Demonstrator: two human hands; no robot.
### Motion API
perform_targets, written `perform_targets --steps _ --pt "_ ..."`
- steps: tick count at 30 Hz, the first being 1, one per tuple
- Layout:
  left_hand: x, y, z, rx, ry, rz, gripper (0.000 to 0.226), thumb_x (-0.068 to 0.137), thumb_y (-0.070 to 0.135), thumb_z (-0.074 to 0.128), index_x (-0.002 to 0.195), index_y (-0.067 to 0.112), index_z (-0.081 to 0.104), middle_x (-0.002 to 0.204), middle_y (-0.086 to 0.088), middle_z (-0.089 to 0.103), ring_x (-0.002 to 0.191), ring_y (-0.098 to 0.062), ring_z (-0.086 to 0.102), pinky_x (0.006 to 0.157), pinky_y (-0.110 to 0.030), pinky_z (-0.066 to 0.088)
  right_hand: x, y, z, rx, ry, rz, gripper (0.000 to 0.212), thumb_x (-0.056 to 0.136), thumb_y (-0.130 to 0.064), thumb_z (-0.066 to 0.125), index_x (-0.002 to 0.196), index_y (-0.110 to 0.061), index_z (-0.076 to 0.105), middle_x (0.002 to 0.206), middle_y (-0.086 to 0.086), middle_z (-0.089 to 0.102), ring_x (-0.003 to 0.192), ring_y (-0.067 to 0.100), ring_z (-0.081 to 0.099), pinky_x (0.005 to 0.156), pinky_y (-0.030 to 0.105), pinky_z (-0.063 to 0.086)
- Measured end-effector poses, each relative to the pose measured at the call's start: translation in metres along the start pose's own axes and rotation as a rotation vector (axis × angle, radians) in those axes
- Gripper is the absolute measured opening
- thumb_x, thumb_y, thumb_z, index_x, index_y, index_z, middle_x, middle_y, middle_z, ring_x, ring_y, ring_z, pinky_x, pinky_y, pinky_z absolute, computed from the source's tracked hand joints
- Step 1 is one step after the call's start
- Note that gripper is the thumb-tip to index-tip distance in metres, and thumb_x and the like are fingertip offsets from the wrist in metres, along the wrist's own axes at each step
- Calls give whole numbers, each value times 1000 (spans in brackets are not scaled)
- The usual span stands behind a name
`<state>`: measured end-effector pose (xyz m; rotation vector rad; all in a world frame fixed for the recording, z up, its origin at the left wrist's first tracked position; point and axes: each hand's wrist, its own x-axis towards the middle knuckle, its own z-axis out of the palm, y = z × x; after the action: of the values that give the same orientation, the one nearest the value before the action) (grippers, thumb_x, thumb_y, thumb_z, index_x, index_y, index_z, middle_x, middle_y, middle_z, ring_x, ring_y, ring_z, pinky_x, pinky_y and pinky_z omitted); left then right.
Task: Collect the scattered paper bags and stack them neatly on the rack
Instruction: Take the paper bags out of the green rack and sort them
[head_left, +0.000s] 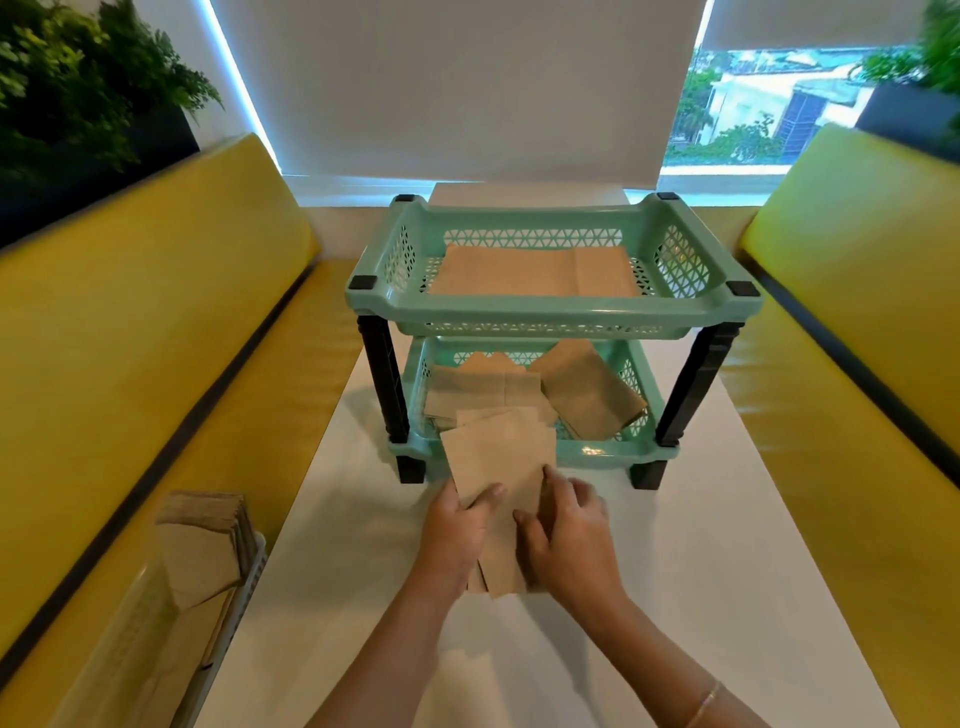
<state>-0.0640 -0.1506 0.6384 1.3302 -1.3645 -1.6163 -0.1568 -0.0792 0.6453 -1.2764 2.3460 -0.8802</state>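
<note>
— Where are the bags?
— I see a bundle of paper bags between both hands, just before the rack.
— Grip?
— My left hand and right hand curl round its edges.

One two-tier rack, two hands, two yellow benches, two potted plants, one white table, several paper bags

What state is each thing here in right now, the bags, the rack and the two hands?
Held paper bags: loose bundle, fanned unevenly, on the table in front of the rack.
Left hand: grips the bundle's left edge.
Right hand: grips the bundle's right edge.
Upper tray: holds bags lying flat.
Lower tray: holds bags scattered at angles.
Side basket: bags standing upright in it.
</note>
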Motion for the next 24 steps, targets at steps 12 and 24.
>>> perform_targets --steps 12,24 --pt "6 -2 -5 291 -97 110 62 83 -2 62 136 16 36 113 2 53 113 -19 54 94 -31 46 72 -7 -31 -119 103 34 56 90 -22 58 139 -12 34 131 15 42 121 29 42 101 34 35" --pt "5 1 -11 417 -32 352 72 88 -4 57 146 21 23 144 2 38 134 -10 34 102 -12 32 157 16 -44 -725 34 285 37 87 -12 51 122 -1 49 119 16 52 114 29 43 90 33 37"
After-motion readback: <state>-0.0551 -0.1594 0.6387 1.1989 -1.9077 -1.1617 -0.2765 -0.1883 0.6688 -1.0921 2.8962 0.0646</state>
